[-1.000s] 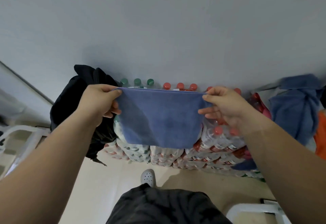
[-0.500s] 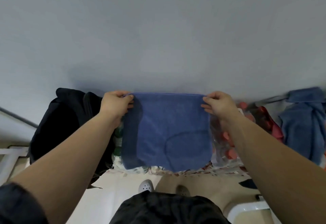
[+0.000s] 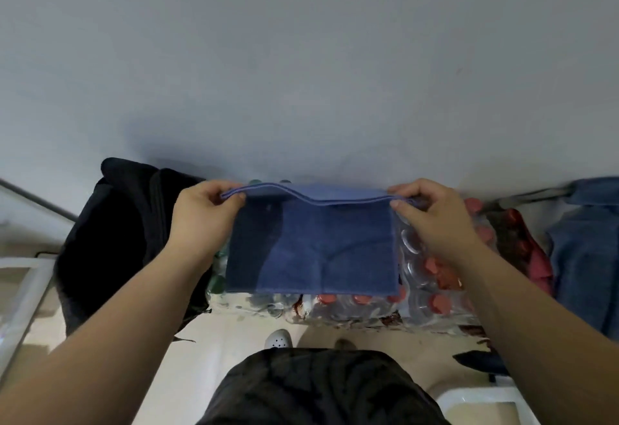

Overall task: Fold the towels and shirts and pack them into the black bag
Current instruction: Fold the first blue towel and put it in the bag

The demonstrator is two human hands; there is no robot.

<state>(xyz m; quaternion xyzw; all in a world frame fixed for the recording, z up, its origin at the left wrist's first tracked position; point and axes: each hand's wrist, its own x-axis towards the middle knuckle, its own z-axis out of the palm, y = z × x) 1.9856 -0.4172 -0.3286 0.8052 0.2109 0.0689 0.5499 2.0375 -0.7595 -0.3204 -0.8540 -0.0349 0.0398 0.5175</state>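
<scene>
Folded blue terry towel is held mid-frame | top corners are pinched by left hand and right hand | black fabric bag at left | edges should be aligned before halving.

blue towel, black bag, red bottle caps

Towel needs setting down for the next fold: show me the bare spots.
Bare pale floor lies between the bottle packs, the black bag and the grey shoe. Crowded elsewhere: the packs fill the space under the blue towel, and heaped cloths take the right.
</scene>
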